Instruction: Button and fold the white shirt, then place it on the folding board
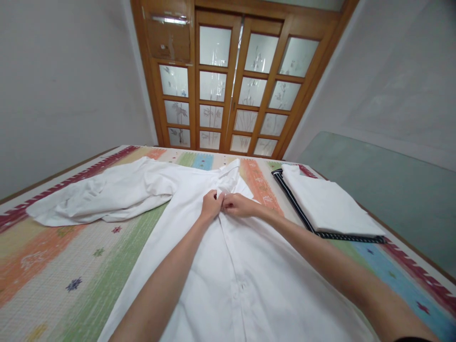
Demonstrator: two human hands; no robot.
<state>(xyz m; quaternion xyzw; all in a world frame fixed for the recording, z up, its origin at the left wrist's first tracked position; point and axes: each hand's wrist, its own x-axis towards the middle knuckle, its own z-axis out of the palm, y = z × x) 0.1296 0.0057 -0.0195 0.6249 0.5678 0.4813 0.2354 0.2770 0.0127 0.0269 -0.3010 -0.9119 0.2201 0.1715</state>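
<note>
A white button-up shirt (199, 266) lies spread front side up, its collar at the far end and one sleeve stretched out to the left. Just below the collar, my left hand (211, 205) pinches the front placket. My right hand (238, 205) meets it there from the right, fingers curled on the same edge of cloth. Both hands are closed and nearly touching. Whatever small part sits between the fingertips is hidden. Lower down the placket, a button (242, 286) shows. The shirt's right-hand sleeve is not visible.
Under the shirt is a colourful striped cover (46, 270). To the right rests a folded white garment (331, 204) on a black-and-white striped folded cloth (295, 204). A pale green board (384, 175) stands along the right wall. Wooden doors with glass panes (231, 85) rise behind.
</note>
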